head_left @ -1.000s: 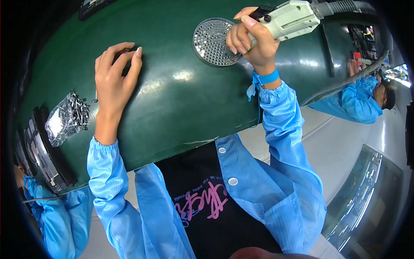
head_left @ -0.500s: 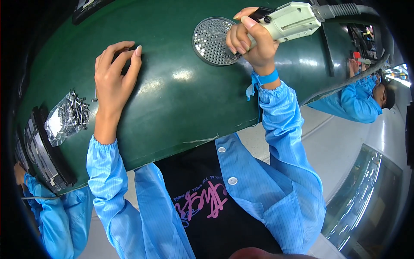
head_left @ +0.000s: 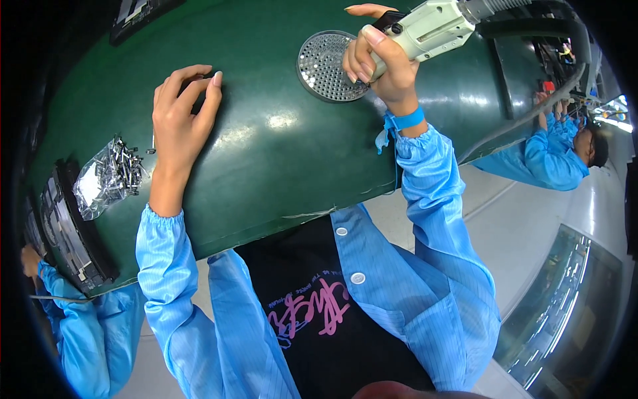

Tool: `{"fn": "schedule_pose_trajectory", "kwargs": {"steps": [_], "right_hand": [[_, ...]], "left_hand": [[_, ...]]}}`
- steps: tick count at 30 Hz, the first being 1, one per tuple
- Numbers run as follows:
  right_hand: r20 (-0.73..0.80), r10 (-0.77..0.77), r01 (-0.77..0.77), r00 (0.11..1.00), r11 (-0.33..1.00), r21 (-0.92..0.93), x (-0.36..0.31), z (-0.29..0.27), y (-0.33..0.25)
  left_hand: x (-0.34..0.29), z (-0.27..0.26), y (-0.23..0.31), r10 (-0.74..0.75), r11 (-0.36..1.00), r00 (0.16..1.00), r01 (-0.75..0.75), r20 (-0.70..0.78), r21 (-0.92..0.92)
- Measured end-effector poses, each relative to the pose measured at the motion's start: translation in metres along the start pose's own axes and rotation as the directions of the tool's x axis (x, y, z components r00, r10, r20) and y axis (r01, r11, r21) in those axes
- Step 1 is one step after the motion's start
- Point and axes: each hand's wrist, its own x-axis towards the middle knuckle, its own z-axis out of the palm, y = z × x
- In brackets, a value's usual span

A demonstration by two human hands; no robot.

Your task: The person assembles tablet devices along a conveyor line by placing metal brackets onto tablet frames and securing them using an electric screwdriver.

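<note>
My right hand (head_left: 392, 63) wraps round a pale grey-green electric screwdriver (head_left: 435, 32), with one finger stretched along its black lever. The tool's lower end points at a round metal plate full of small holes (head_left: 329, 66), and the hand hides its tip. Farther left, my left hand (head_left: 179, 116) rests on the green work surface (head_left: 279, 166). Its fingers are curled and the thumb and forefinger tips almost meet; whatever lies between them, if anything, cannot be made out. A clear bag of small dark and silver parts (head_left: 113, 176) lies left of that wrist.
Black-framed flat units (head_left: 73, 229) stand at the left edge, and another dark panel (head_left: 139, 16) lies at the far left. A thick cable (head_left: 508, 6) runs right from the screwdriver. Co-workers' blue sleeves (head_left: 551, 156) show at the right and lower left.
My right hand and the screwdriver have shifted slightly left. My left hand has moved a little to the right, its fingers still curled.
</note>
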Motion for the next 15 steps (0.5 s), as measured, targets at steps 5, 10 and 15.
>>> {"fn": "schedule_pose_trajectory", "kwargs": {"steps": [5, 10, 15], "right_hand": [[-0.022, -0.003, 0.007, 1.000, 0.987, 0.158, -0.004, 0.005, -0.007], [0.094, -0.094, 0.091, 0.991, 0.995, 0.036, 0.003, -0.003, -0.008], [-0.020, -0.054, 0.057, 0.998, 0.984, 0.170, 0.010, 0.001, -0.018]], "left_hand": [[-0.003, -0.002, 0.001, -0.026, 1.000, 1.000, 0.026, 0.004, -0.001], [-0.003, -0.001, -0.001, -0.035, 0.999, 0.999, 0.033, -0.036, -0.034], [0.034, 0.007, 0.006, -0.030, 0.984, 0.981, -0.005, -0.191, -0.179]]}}
